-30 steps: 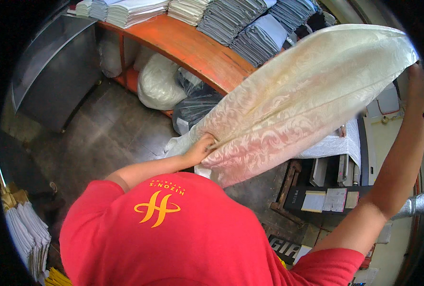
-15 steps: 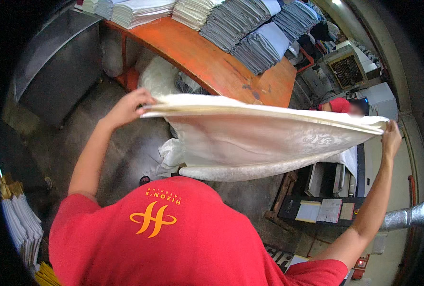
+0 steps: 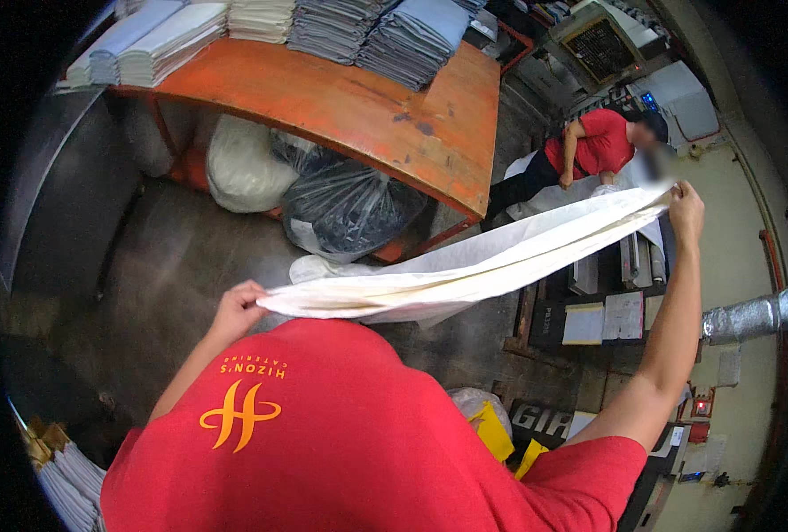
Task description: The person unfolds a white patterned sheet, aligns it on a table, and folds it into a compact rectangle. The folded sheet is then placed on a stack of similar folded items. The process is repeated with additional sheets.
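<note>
A person in a red shirt (image 3: 341,426), seen from above, stretches a white cloth (image 3: 465,275) across the air in front of the chest. The left hand (image 3: 241,307) has its grip pinched around one end, low and near the shirt; the right hand (image 3: 687,213) has its grip pinched around the other end, raised at arm's length. The cloth is gathered into a long narrow band with several layers along its length — drawn out between the hands, but neither squared into a flat packet nor laid down. Exactly how many layers there are is hard to tell through the bend of the lens. Beyond it, an orange counter (image 3: 323,84) carries finished-looking piles: folded white cloths (image 3: 170,46) and folded blue-grey cloths (image 3: 333,34). Plastic bags (image 3: 354,208) sit beneath the counter, and a co-worker (image 3: 602,146) in red stands at upper right. As for writing, the shirt bears a yellow looping emblem (image 3: 239,415) with two short lines of lettering — upside down from here. A black sign (image 3: 540,421) shows large pale capitals, partly covered, and the paper sheets (image 3: 623,316) to the right have print too small to read.
</note>
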